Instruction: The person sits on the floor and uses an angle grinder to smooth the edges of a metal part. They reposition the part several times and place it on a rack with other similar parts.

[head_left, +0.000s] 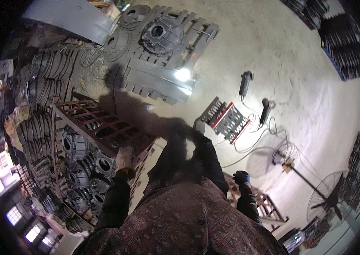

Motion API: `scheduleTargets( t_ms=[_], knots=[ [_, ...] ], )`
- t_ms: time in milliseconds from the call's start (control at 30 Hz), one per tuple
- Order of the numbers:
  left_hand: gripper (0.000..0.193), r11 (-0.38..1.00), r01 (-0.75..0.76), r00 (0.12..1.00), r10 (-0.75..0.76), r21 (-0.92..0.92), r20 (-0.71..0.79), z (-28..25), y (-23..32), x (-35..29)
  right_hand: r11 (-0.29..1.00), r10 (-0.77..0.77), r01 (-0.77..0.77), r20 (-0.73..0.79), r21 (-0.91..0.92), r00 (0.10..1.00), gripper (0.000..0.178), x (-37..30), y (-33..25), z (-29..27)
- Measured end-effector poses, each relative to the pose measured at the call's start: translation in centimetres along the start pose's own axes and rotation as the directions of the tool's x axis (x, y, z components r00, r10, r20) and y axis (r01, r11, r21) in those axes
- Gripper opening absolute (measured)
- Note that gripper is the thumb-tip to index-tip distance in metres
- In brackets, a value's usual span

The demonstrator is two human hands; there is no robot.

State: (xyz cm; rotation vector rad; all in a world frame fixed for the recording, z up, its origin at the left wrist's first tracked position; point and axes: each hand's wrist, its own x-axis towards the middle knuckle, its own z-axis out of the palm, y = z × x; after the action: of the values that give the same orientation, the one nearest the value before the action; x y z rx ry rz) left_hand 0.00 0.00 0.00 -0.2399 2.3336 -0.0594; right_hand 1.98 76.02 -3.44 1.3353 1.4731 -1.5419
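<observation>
My left hand [124,159], in a pale work glove, grips the near edge of a rust-brown metal cage [99,123] to my left. Its barred side slopes across the picture, and grey castings [78,174] are piled inside. How far my fingers wrap round the bar is hard to see. My right hand [242,178] wears a dark glove with a blue part and hangs at my right side. Its fingers are curled in with nothing visible in them. Below that hand is another rusty metal frame [267,206], apparently apart from it.
Ahead, a pallet [150,76] carries a large round casting [162,36]. Two corded power tools [244,85] lie on the floor beside a slotted rack with red bars [226,119]. Cables [248,148] trail toward a standing fan [331,197]. Stacked parts [345,46] line the right.
</observation>
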Motion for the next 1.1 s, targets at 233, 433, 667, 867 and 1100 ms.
scheduleTargets(
  t_ms=[233, 433, 667, 867, 1100],
  knots=[
    [0.022, 0.674, -0.168, 0.986, 0.130, -0.720, -0.109, -3.8, 6.7, -0.5, 0.984, -0.111, 0.120, 0.074, -0.130, 0.991, 0.030, 4.1, -19.0, 3.9],
    [0.008, -0.475, 0.376, 0.879, -0.090, -0.796, 0.469, -3.3, 9.0, 3.6, 0.978, -0.067, 0.095, 0.156, -0.183, 0.985, 0.032, 7.5, -29.8, 11.5],
    [0.012, -0.569, 0.206, 0.952, -0.070, -0.796, 0.297, -6.5, 7.5, 10.4, 0.699, -0.272, 0.446, 0.369, -0.559, 0.889, 0.033, 12.3, -44.1, 21.5],
    [0.019, -0.658, 0.085, 0.892, -0.285, -0.748, 0.352, -11.7, 12.7, 13.7, 0.022, -0.342, 0.762, 0.712, -0.647, 0.614, 0.035, 19.8, -63.5, 40.8],
    [0.035, -0.891, 0.091, 0.574, -0.317, -0.444, 0.755, -13.1, 32.0, 10.6, -0.679, 0.093, 0.698, 0.916, -0.228, 0.389, 0.055, 31.4, -71.2, 73.8]
  ],
)
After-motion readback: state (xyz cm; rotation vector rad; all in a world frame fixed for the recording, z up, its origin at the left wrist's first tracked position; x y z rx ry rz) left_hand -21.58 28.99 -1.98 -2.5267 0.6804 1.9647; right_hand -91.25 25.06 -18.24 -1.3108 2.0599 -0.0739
